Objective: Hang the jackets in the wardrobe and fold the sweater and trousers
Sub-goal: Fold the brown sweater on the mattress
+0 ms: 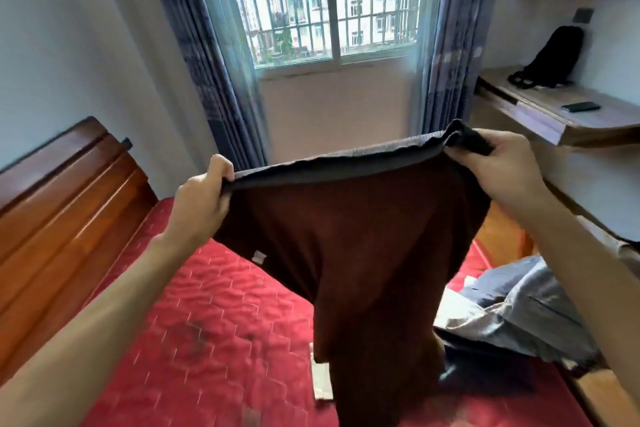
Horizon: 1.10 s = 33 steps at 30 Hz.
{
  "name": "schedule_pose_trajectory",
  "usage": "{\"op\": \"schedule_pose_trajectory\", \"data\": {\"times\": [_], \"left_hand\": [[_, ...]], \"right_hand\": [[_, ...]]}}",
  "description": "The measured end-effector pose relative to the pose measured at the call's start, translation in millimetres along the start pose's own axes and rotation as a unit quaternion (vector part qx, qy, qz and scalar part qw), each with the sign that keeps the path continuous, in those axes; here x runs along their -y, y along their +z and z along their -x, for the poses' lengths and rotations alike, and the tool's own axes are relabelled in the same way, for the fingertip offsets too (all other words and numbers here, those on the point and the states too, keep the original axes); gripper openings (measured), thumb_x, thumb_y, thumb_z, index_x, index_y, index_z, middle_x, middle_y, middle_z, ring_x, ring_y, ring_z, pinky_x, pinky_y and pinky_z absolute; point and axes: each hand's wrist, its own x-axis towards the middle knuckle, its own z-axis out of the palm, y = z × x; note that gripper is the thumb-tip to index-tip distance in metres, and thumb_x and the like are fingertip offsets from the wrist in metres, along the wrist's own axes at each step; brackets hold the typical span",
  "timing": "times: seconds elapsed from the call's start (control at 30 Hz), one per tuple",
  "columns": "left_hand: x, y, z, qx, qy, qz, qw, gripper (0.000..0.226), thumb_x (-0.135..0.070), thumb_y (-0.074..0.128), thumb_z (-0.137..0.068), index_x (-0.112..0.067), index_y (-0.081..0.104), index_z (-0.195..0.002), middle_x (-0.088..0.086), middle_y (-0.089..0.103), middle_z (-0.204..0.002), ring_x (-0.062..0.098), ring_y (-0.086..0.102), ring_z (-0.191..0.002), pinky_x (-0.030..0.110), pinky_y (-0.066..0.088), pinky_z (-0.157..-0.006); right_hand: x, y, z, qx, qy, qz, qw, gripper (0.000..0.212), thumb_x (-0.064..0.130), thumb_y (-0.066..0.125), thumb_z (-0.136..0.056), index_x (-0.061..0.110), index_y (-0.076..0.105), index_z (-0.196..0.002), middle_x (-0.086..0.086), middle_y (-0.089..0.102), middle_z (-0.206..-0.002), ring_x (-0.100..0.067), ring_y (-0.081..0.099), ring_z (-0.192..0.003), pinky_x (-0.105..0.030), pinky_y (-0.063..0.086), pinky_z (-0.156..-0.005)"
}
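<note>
From my remote seat, both of my 2 hands are raised in front of the head camera. My left hand [201,198] has its fingers curled over 1 end of a grey waistband [329,166], thumb on the near side, gripping the cloth. My right hand [502,166] pinches the other end, where the fabric is bunched into a dark fold above the knuckles. The waistband is pulled taut between them, slanting up toward the right.

It belongs to a pair of dark brown trousers [363,236], which hang from that band in mid-air above the bed. The legs drop together toward the bottom edge of the view. A small white tag [258,256] shows on the fabric near the left hand.

Below lies a red quilted mattress [207,322], with a polished wooden headboard [62,201] on the left. A crumpled grey garment [519,315] lies on the right side of the bed; I cannot tell what kind. Beyond, a barred window [329,0] sits between blue curtains [207,62]. On the right, a wooden desk [540,104] carries a black backpack [550,59] leaning on the wall and a dark phone [581,107] lying flat.
</note>
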Motion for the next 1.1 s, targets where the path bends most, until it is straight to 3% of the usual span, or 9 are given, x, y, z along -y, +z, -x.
{"op": "schedule_pose_trajectory", "data": {"times": [0.07, 0.17, 0.23, 0.3, 0.43, 0.53, 0.67, 0.8, 1.1], "left_hand": [[7.8, -23.4, 4.4, 0.007, 0.017, -0.028, 0.999, 0.039, 0.002, 0.061, -0.085, -0.019, 0.039, -0.109, 0.007, 0.063, -0.075, 0.041, 0.065, -0.064, 0.04, 0.044, -0.056], [27.7, -57.1, 8.3, 0.021, 0.065, -0.078, 0.995, 0.042, -0.003, 0.065, -0.086, -0.02, 0.049, -0.122, 0.006, 0.072, -0.09, 0.039, 0.07, -0.074, 0.04, 0.047, -0.058], [47.7, -75.4, 12.3, 0.048, 0.08, -0.075, 0.993, 0.035, -0.008, 0.065, -0.09, -0.022, 0.058, -0.121, 0.004, 0.074, -0.104, 0.033, 0.072, -0.089, 0.043, 0.055, -0.068], [74.0, -89.7, 14.8, 0.047, 0.081, -0.063, 0.994, 0.024, -0.027, 0.06, -0.097, -0.023, 0.061, -0.121, 0.003, 0.074, -0.111, 0.029, 0.072, -0.097, 0.047, 0.057, -0.077], [129.8, -109.8, 12.2, 0.043, 0.061, -0.1, 0.992, 0.062, -0.067, 0.034, -0.094, -0.015, 0.067, -0.108, 0.009, 0.074, -0.097, 0.033, 0.071, -0.087, 0.048, 0.056, -0.072], [178.4, -111.6, 6.6, 0.039, 0.053, -0.156, 0.986, 0.06, -0.062, 0.034, -0.093, -0.013, 0.066, -0.104, 0.012, 0.073, -0.098, 0.037, 0.07, -0.088, 0.047, 0.054, -0.07], [253.0, -107.2, -14.5, 0.045, 0.058, -0.183, 0.98, 0.05, -0.052, 0.047, -0.095, -0.006, 0.068, -0.099, 0.017, 0.072, -0.094, 0.039, 0.069, -0.085, 0.042, 0.049, -0.065], [334.2, -99.3, -36.4, 0.062, 0.037, -0.195, 0.978, 0.037, -0.041, 0.059, -0.095, -0.005, 0.068, -0.098, 0.017, 0.072, -0.095, 0.04, 0.069, -0.085, 0.045, 0.05, -0.063], [438.4, -120.0, -53.7, 0.052, 0.064, -0.171, 0.982, 0.057, -0.054, 0.036, -0.095, -0.006, 0.067, -0.099, 0.015, 0.072, -0.091, 0.037, 0.07, -0.079, 0.049, 0.056, -0.063]], "right_hand": [[-10.9, 11.6, 1.1, 0.004, 0.01, 0.042, 0.999, 0.011, 0.016, 0.074, -0.088, 0.006, 0.073, -0.084, 0.005, 0.055, -0.07, -0.007, 0.048, -0.068, -0.023, 0.039, -0.062], [-9.3, 33.0, 3.9, 0.018, -0.022, 0.129, 0.991, 0.016, 0.02, 0.071, -0.09, 0.02, 0.067, -0.075, 0.003, 0.051, -0.062, -0.007, 0.045, -0.061, -0.018, 0.033, -0.053], [-5.2, 48.6, 3.2, 0.029, -0.075, 0.216, 0.973, 0.013, 0.029, 0.065, -0.089, 0.018, 0.07, -0.088, -0.005, 0.061, -0.067, -0.021, 0.058, -0.066, -0.029, 0.042, -0.062], [-1.9, 66.4, -0.5, 0.034, -0.106, 0.325, 0.939, 0.022, 0.034, 0.061, -0.093, 0.018, 0.069, -0.104, -0.014, 0.068, -0.079, -0.038, 0.065, -0.08, -0.037, 0.043, -0.065], [-3.1, 120.6, -19.9, 0.057, -0.129, 0.461, 0.876, 0.024, 0.029, 0.06, -0.094, 0.019, 0.067, -0.115, -0.019, 0.066, -0.093, -0.043, 0.063, -0.092, -0.04, 0.041, -0.066], [-11.7, 178.4, -45.9, 0.104, -0.094, 0.431, 0.892, 0.018, 0.027, 0.061, -0.095, 0.019, 0.068, -0.11, -0.02, 0.07, -0.098, -0.045, 0.063, -0.094, -0.043, 0.046, -0.073], [-18.9, 268.0, -82.3, 0.158, -0.032, 0.368, 0.916, 0.006, 0.013, 0.061, -0.09, 0.017, 0.065, -0.09, -0.01, 0.071, -0.071, -0.028, 0.071, -0.07, -0.043, 0.055, -0.08], [-26.3, 354.1, -117.5, 0.169, -0.014, 0.334, 0.927, 0.036, -0.009, 0.07, -0.072, 0.007, 0.07, -0.103, -0.011, 0.067, -0.08, -0.028, 0.063, -0.081, -0.036, 0.052, -0.08], [-11.3, 464.2, -166.8, 0.125, -0.085, 0.3, 0.942, 0.03, -0.006, 0.064, -0.076, 0.008, 0.069, -0.101, -0.014, 0.071, -0.087, -0.034, 0.065, -0.09, -0.021, 0.035, -0.07]]}}
